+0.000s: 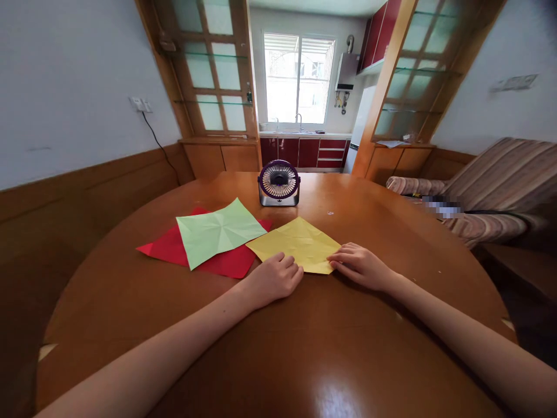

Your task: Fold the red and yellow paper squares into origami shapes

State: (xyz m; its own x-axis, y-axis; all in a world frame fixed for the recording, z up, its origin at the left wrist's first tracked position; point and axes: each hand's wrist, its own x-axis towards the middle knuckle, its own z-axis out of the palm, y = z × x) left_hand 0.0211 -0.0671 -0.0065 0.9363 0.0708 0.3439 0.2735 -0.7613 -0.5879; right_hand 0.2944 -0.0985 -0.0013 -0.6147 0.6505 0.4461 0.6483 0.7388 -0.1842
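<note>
A creased yellow paper square (298,241) lies flat on the round wooden table (304,348). My left hand (276,277) rests with curled fingers on its near left edge. My right hand (359,265) lies flat at the near right corner, fingertips touching the paper. To the left, a light green creased sheet (215,230) lies on top of a red sheet (230,262). Neither hand lifts anything.
A small purple desk fan (279,183) stands at the far side of the table, behind the papers. A striped sofa (491,186) sits to the right. Wooden wall panelling runs along the left; a kitchen with a window lies beyond.
</note>
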